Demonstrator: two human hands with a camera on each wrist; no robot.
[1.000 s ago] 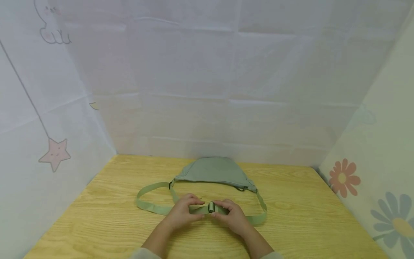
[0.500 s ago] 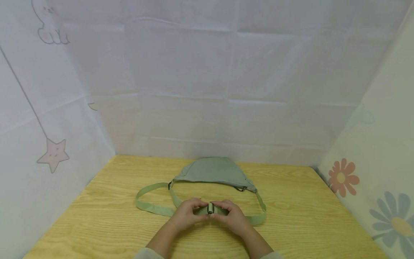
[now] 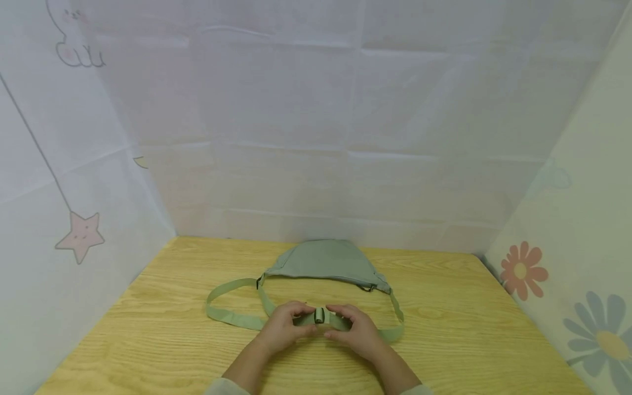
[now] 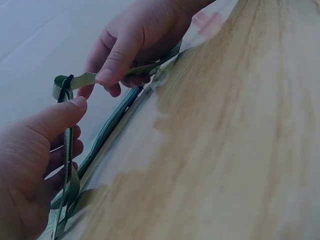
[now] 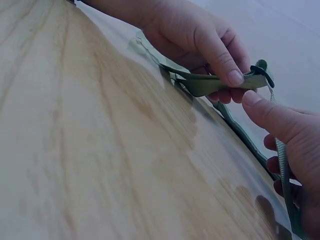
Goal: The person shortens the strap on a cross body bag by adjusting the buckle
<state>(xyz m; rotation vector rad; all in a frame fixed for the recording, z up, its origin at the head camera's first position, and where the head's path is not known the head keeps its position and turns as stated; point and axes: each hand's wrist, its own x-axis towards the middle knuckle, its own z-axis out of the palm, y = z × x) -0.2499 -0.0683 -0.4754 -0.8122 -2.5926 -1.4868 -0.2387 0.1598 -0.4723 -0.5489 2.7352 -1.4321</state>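
Note:
A grey-green sling bag (image 3: 328,259) lies at the back of the table, its light green webbing strap (image 3: 237,319) looping toward me. On the strap's near stretch sits a dark strap slider (image 3: 319,315), between my two hands. My left hand (image 3: 282,328) holds the webbing just left of the slider, thumb on the near side and fingers behind, as the right wrist view (image 5: 200,37) shows. My right hand (image 3: 359,332) pinches the strap right of the slider, with a small gap to it. In the left wrist view, a webbing loop (image 4: 58,89) bulges from the slider.
The wood-grain table (image 3: 469,329) extends to both sides of the bag. A pale cloth wall (image 3: 316,137) rises right behind it, and printed cloth walls flank the table. Another dark strap fitting (image 3: 258,283) sits near the bag's left end.
The slider has shifted slightly left. My left hand has come closer to it, and my right fingertips, earlier right at the slider, now stand a little apart from it. The bag stays put.

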